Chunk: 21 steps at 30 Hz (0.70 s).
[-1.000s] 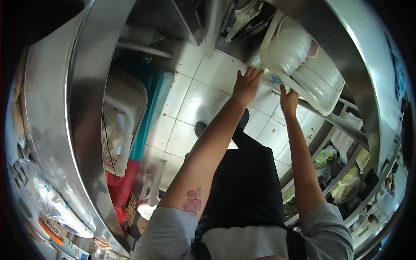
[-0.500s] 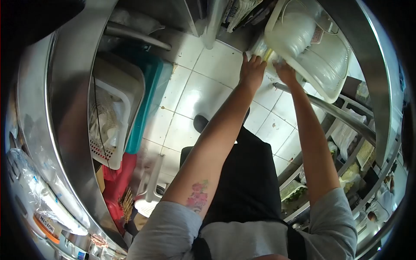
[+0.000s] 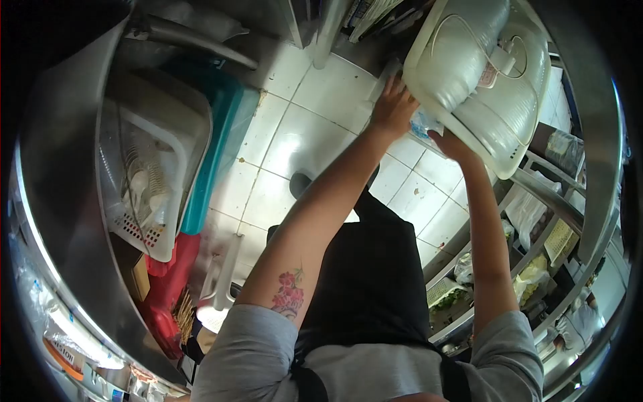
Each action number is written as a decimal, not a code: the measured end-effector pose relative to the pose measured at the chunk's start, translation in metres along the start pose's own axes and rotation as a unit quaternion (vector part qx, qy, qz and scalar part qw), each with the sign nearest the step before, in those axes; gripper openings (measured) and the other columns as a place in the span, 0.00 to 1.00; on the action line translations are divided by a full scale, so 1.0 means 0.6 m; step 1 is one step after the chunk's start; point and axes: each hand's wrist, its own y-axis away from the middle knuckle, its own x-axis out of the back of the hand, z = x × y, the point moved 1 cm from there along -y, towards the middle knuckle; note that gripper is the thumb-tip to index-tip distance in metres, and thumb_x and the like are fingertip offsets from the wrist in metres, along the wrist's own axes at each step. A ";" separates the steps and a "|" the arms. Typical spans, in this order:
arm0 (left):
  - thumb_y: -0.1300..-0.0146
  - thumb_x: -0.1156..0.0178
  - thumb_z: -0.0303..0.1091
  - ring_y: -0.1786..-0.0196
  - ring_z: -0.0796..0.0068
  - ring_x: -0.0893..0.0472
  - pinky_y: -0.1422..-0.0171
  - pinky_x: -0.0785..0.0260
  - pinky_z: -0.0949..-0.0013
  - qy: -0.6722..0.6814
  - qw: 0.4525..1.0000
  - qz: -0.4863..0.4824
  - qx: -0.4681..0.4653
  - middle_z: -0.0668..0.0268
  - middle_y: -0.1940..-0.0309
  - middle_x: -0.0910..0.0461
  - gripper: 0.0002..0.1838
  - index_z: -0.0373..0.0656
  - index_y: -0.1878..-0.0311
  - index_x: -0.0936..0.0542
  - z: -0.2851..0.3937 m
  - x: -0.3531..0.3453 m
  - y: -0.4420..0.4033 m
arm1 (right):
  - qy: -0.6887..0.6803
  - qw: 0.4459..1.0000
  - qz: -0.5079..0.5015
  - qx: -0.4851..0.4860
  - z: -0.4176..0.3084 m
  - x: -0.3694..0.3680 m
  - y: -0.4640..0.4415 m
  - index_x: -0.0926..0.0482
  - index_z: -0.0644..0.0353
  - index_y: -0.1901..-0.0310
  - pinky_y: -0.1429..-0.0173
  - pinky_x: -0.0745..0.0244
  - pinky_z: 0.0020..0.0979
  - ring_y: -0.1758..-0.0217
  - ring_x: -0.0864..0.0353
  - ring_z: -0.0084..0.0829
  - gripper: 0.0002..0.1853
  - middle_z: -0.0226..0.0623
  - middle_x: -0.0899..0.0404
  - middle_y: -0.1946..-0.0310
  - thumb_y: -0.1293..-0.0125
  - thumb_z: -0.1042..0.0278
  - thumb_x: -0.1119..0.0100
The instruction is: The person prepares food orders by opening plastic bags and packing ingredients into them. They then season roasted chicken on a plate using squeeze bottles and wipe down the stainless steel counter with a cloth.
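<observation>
My left hand [image 3: 394, 110] reaches forward with its fingers stretched out and a little apart, near the left edge of a white plastic basket [image 3: 462, 127]. Its fingertips are close to a translucent plastic surface, and I cannot tell whether they grip it. My right hand [image 3: 457, 146] is beside the basket's near edge. Its thumb points toward a clear plastic item [image 3: 423, 122] between the hands; the other fingers are hidden at the basket's edge. Stacked translucent plastic containers [image 3: 459, 57] and a pale looped cord fill the basket.
A white basket with cutlery [image 3: 175, 231] and a teal bin [image 3: 213, 161] stand at the left, above a red plastic object [image 3: 167, 301]. Metal shelves with bags and greens [image 3: 447, 299] line the right. Another person [image 3: 581, 321] appears at the far right. White tiles [image 3: 305, 144] cover the floor.
The view has shifted slightly. My right hand has moved closer in along the basket's near edge, its fingers now more hidden. More of the containers and the cord shows.
</observation>
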 end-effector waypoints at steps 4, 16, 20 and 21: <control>0.59 0.29 0.32 0.27 0.56 0.40 0.25 0.52 0.43 -0.012 1.000 0.024 0.000 0.60 0.35 0.33 0.34 0.49 0.43 0.26 -0.049 -0.023 -0.056 | -0.056 0.987 -0.147 -0.046 0.063 0.026 -0.099 0.25 0.59 0.43 0.35 0.36 0.39 0.41 0.26 0.48 0.29 0.52 0.23 0.47 0.37 0.45 0.43; 0.53 0.34 0.25 0.26 0.54 0.43 0.22 0.67 0.40 0.012 0.995 0.052 -0.087 0.58 0.35 0.36 0.35 0.66 0.39 0.25 -0.052 -0.053 -0.150 | -0.137 0.935 0.324 -0.048 0.041 0.068 -0.054 0.18 0.58 0.61 0.50 0.26 0.41 0.57 0.21 0.44 0.08 0.44 0.21 0.62 0.42 0.79 0.40; 0.59 0.31 0.23 0.28 0.51 0.41 0.21 0.68 0.41 0.073 0.990 0.061 -0.105 0.55 0.40 0.36 0.26 0.61 0.54 0.19 -0.052 -0.070 -0.160 | -0.102 0.904 0.413 0.027 0.075 0.017 -0.077 0.18 0.56 0.60 0.46 0.30 0.39 0.48 0.27 0.43 0.16 0.38 0.22 0.56 0.51 0.85 0.40; 0.60 0.32 0.23 0.29 0.51 0.39 0.21 0.68 0.41 0.080 0.989 0.058 -0.108 0.55 0.41 0.35 0.23 0.58 0.58 0.18 -0.055 -0.070 -0.157 | -0.106 0.904 0.412 0.034 0.072 0.008 -0.084 0.17 0.56 0.60 0.45 0.31 0.38 0.47 0.27 0.43 0.16 0.38 0.22 0.55 0.51 0.85 0.39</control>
